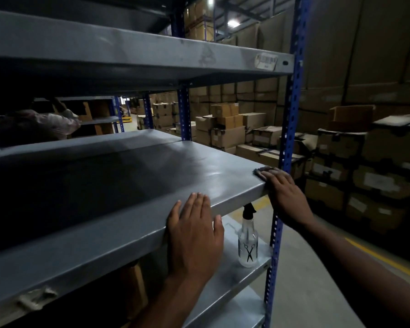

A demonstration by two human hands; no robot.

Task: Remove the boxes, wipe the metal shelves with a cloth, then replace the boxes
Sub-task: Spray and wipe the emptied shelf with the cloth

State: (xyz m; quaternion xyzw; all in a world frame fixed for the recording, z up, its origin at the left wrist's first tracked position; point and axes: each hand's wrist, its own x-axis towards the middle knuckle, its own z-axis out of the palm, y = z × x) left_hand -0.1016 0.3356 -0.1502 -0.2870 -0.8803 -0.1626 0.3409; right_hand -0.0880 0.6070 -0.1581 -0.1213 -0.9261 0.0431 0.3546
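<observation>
A grey metal shelf (128, 176) runs across the middle of the view with no boxes on it. My left hand (194, 230) lies flat over its front edge, fingers straight. My right hand (282, 188) presses a dark cloth (260, 172) onto the shelf's near right corner; only a bit of the cloth shows past my fingertips. Another bare grey shelf (128, 53) sits above. A brown box (133, 290) shows in shadow on the shelf below.
A clear spray bottle (247, 242) with a black trigger stands on the lower shelf near the blue upright (291, 110). Stacked cardboard boxes (234, 129) fill the floor behind and to the right. Another person (33, 125) works behind the rack at the left.
</observation>
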